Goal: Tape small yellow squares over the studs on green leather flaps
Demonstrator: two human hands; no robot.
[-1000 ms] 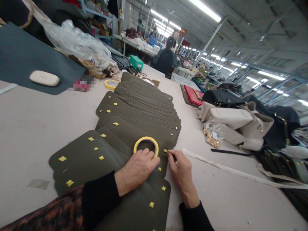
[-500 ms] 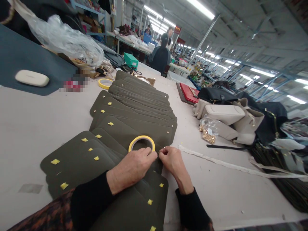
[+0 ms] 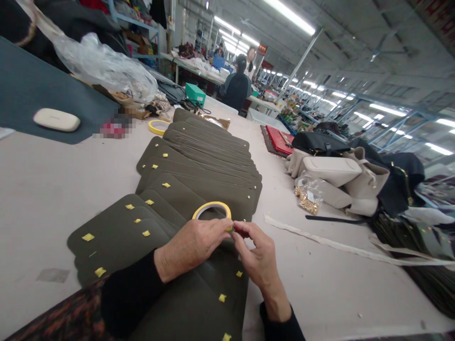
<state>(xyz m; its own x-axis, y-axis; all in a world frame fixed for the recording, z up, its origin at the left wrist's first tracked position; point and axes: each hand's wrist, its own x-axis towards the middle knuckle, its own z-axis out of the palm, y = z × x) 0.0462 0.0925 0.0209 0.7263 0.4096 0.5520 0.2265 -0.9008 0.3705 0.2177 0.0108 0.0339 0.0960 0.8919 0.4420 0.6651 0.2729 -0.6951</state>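
A roll of yellow tape (image 3: 212,204) stands tilted above dark olive bag panels (image 3: 192,192), with my left hand (image 3: 194,244) closed on its near side. My right hand (image 3: 261,253) meets it at the roll's near right edge, thumb and forefinger pinched on the tape there. Fingers hide most of the tape's end. Beneath my hands the panels overlap in a long fanned row. Small yellow tape pieces (image 3: 88,237) are stuck on the nearer panels, while small metal studs (image 3: 249,197) show on some farther ones.
A second yellow tape roll (image 3: 158,127) lies beyond the panels at left, near a cream case (image 3: 57,120). To the right are a cream bag (image 3: 364,177), a bag of gold hardware (image 3: 308,201), a white strip (image 3: 320,240) and more stacked dark panels (image 3: 415,265). People are in the background.
My right hand has risen slightly from the panel's edge, and its fingertips now touch the tape roll by my left fingers. The roll has shifted slightly to the right.
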